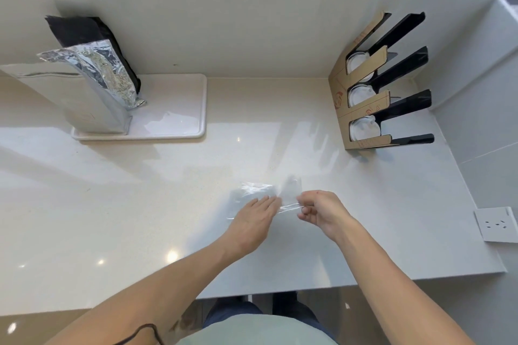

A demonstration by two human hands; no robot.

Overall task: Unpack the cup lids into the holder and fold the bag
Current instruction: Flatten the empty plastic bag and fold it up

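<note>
A clear plastic bag (253, 193) lies flat on the white counter in front of me. My left hand (252, 218) rests on it with straight fingers, pressing it down. My right hand (318, 210) pinches the bag's right end between curled fingers, and that end lifts off the counter. The cardboard and black lid holder (364, 98) stands at the back right, with white cup lids (363, 127) in its three slots.
A white tray (179, 131) at the back left carries a silver foil pouch (92, 87) and a black pouch (89, 32). A wall socket (497, 224) sits on the right wall. The counter's front edge runs just below my forearms.
</note>
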